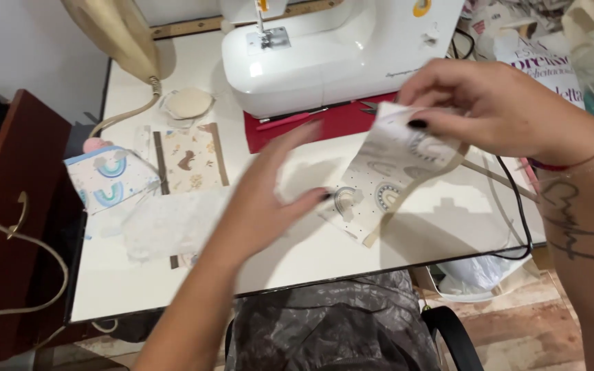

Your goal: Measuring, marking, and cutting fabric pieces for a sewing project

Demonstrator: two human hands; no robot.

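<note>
My right hand pinches the top edge of a rainbow-print fabric piece and lifts it off the white table. My left hand lies blurred over the table's middle, fingers spread, its fingertips touching the fabric's lower left corner. The piece hangs tilted, its lower end resting on the table, with a tan strip along its edge.
A white sewing machine stands at the back on a red mat. Other fabric pieces, a rainbow pouch and a round pad lie at left. A dark wooden drawer stands left; a black cable runs at right.
</note>
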